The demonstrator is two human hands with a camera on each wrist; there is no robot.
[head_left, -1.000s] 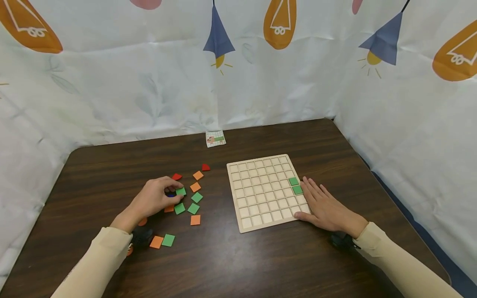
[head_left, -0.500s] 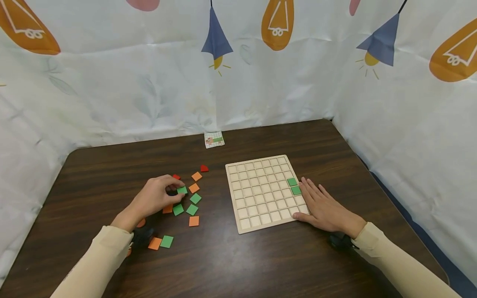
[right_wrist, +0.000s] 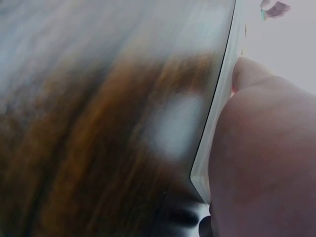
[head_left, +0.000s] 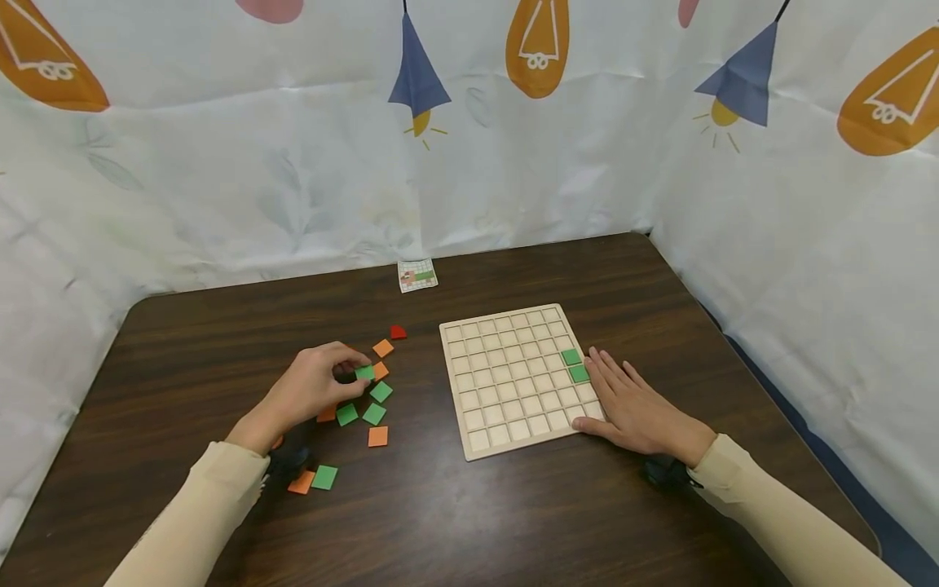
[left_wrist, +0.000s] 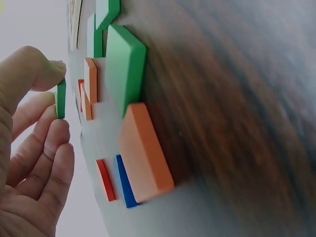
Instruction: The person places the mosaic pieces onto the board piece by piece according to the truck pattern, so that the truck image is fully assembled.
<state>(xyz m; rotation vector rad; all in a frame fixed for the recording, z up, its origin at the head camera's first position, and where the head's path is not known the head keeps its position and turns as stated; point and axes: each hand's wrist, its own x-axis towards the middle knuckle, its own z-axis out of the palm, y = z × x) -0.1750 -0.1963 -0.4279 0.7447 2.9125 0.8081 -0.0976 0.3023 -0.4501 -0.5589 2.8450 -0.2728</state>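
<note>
My left hand (head_left: 315, 383) pinches a square green tile (head_left: 364, 372) between thumb and fingertips, over the loose tiles on the left. In the left wrist view that green tile (left_wrist: 60, 98) is edge-on and clear of the table. The pale wooden grid board (head_left: 484, 399) lies right of centre, with two green tiles (head_left: 579, 373) set in cells near its right edge. Across that edge rests my right hand (head_left: 641, 408), fingers straight and palm down. The right wrist view shows my right hand (right_wrist: 266, 148) against the board's side, its fingertips out of sight.
Around my left hand lie loose green tiles (head_left: 374, 414), orange tiles (head_left: 377, 437) and a red piece (head_left: 398, 333). A blue piece (left_wrist: 126, 182) shows in the left wrist view. A small printed pattern card (head_left: 417, 275) sits at the table's (head_left: 469, 522) back edge, before a curtain.
My left hand has shifted a little to the right with the green tile, off the pile. My right hand stays on the board. The head view has turned slightly.
</note>
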